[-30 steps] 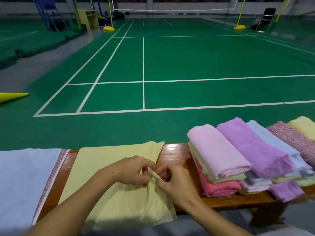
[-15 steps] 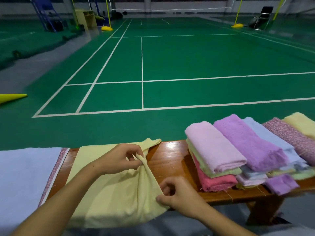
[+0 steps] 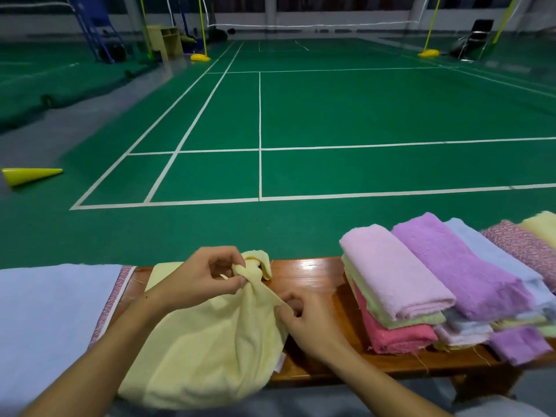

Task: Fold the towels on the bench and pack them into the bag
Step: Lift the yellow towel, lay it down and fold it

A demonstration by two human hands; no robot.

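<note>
A pale yellow towel [image 3: 207,350] lies bunched on the wooden bench [image 3: 313,281] in front of me, hanging over its near edge. My left hand [image 3: 204,278] pinches a gathered corner of it near the far side, lifted off the bench. My right hand [image 3: 307,323] pinches the towel's right edge lower down. A stack of folded towels [image 3: 403,290] in pink, lilac, light blue and yellow sits on the bench to the right. No bag is in view.
A light blue cloth with a patterned border [image 3: 51,320] covers the bench's left end. Beyond the bench lies a green badminton court [image 3: 331,115]. A yellow cone [image 3: 30,175] lies on the floor at the left.
The towel lay flat with both hands together at its right edge. My left hand has lifted a corner up and away, my right hand has drawn back, and the cloth is now bunched.
</note>
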